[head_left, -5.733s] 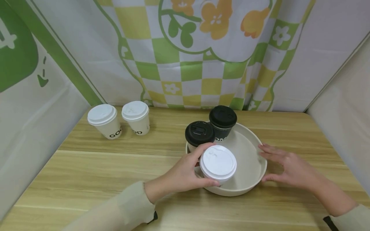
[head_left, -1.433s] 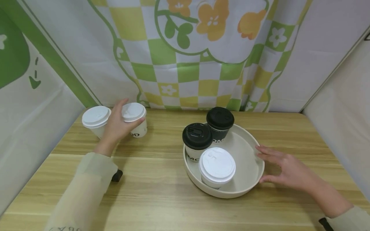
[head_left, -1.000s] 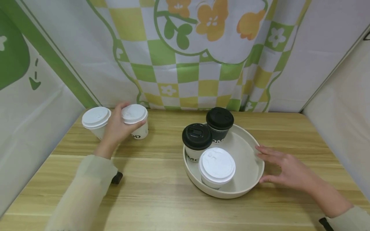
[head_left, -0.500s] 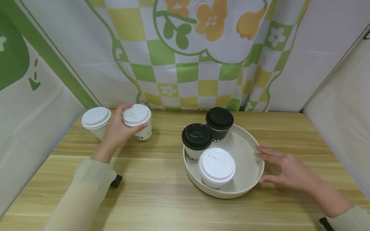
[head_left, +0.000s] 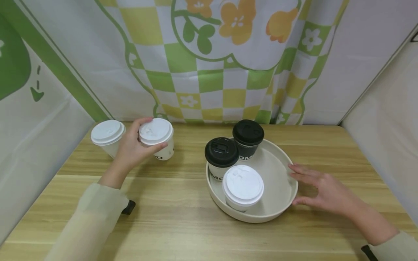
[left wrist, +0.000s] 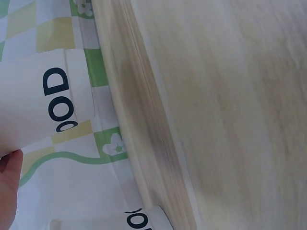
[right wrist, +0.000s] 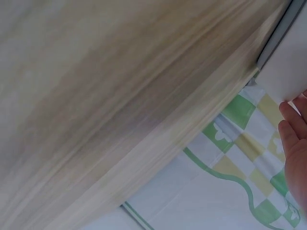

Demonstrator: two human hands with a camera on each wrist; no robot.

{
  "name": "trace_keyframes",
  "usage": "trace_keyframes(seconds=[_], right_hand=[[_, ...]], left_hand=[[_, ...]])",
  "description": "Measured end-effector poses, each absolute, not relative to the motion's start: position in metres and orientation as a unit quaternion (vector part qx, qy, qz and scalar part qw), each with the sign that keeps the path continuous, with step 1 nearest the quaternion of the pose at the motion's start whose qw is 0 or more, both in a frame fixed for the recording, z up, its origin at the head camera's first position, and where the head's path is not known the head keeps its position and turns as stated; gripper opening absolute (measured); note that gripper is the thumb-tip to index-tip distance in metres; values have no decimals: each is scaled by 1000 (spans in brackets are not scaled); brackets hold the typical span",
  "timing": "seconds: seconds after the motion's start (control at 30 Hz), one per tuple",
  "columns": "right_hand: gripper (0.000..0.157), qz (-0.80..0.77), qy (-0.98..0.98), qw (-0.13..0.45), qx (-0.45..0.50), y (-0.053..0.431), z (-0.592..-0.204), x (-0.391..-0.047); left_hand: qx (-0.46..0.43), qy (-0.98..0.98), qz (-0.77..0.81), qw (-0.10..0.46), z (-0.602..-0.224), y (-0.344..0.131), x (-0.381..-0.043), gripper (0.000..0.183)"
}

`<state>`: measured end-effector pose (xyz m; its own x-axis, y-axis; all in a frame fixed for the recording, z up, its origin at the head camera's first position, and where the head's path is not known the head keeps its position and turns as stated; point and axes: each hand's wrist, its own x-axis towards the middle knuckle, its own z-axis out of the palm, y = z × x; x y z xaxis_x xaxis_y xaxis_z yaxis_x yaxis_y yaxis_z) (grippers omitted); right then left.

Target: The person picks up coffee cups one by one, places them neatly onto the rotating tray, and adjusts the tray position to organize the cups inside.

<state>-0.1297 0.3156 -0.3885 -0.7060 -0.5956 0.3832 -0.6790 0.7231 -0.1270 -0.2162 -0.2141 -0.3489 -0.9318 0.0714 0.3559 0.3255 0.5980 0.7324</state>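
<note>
My left hand (head_left: pixel 135 145) grips a white paper cup (head_left: pixel 156 132) with a white lid at the back left, thumb on the near side and fingers behind. In the left wrist view this cup (left wrist: pixel 48 103) shows black letters, its base set against the curtain. Just left of that hand stands another white-lidded cup (head_left: pixel 107 134). On the right, my right hand (head_left: pixel 326 186) touches the outer rim of a round cream tray (head_left: pixel 284 192) with extended fingertips and thumb. Inside the tray are a black-lidded white cup (head_left: pixel 222 154), a black cup (head_left: pixel 248 137) and a white-lidded cup (head_left: pixel 243 186).
A wooden table (head_left: pixel 169 217) spreads under everything. A checkered floral curtain (head_left: pixel 212 79) hangs along its back edge, and pale fabric walls (head_left: pixel 49 127) rise at both sides. The tray's right part is bare floor.
My left hand let go of the white-lidded cup in the tray, went to the back left and took hold of another, which has shifted slightly right. My right hand stays at the tray.
</note>
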Motion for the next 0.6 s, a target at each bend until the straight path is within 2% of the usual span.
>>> trace_keyframes(seconds=[0.37, 0.6], right_hand=[[76, 115, -913, 179, 349, 311, -386, -125], [76, 92, -922, 170, 334, 308, -386, -121]], left_hand=[[-131, -881, -434, 134, -344, -209, -207, 84], [-143, -876, -443, 128, -345, -208, -202, 83]])
